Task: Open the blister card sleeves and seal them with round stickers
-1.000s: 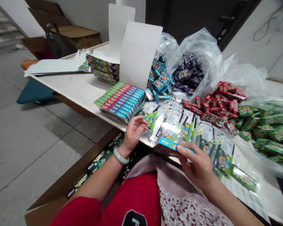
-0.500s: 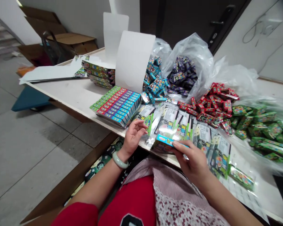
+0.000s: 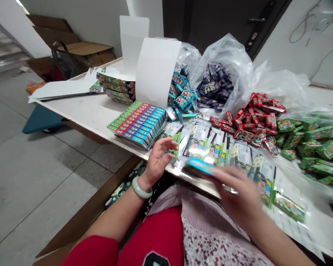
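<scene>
My right hand (image 3: 240, 190), smeared by motion, grips one end of a small blue-topped box (image 3: 198, 165) between thumb and fingers. The box is held low over the near table edge, in front of flat printed packets (image 3: 198, 138). My left hand (image 3: 160, 159) is empty, palm turned up, with its fingers loosely curled and the thumb apart. Just beyond it stands a display box with a raised white lid (image 3: 158, 70), filled with rows of green, red, purple and blue small boxes (image 3: 138, 122).
Piles of blue (image 3: 183, 94), purple (image 3: 215, 87), red (image 3: 252, 120) and green small boxes (image 3: 316, 144) lie along the table, partly in clear plastic bags. Stacked display boxes (image 3: 116, 87) stand behind left. An open carton (image 3: 80, 225) sits below the near edge.
My right hand has shifted slightly right and down with the blue-topped box and is now blurred. My left hand stays almost in place. The view has turned slightly.
</scene>
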Action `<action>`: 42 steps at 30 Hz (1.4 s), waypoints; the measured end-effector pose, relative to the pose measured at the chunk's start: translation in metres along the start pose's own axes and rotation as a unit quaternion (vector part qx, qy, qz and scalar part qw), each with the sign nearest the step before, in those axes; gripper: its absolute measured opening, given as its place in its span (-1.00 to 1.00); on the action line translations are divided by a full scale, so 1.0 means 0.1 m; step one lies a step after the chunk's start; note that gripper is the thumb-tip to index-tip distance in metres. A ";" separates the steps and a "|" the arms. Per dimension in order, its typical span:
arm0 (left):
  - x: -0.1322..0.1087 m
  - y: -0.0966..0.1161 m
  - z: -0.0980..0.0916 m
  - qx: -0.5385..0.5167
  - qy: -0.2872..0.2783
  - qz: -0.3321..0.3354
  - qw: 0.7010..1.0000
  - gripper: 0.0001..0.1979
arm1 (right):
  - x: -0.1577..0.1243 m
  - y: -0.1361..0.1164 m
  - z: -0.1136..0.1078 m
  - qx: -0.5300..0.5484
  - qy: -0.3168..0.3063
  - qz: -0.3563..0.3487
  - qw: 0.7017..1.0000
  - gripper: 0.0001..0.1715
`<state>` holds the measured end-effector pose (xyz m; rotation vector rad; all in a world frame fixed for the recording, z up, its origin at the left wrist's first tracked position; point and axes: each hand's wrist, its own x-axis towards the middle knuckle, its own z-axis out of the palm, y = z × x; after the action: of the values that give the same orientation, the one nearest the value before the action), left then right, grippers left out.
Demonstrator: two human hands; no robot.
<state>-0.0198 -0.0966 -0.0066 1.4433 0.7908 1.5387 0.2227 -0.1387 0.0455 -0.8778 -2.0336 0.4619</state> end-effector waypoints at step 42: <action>0.38 0.11 0.81 0.041 -0.113 -0.072 0.990 -0.91 | 0.08 0.45 -0.43 0.154 0.006 0.194 0.969 -0.92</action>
<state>0.0601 -0.0755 0.0302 1.5534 0.8083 1.2221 0.2729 -0.1021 0.0476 -1.0807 -1.7142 0.9568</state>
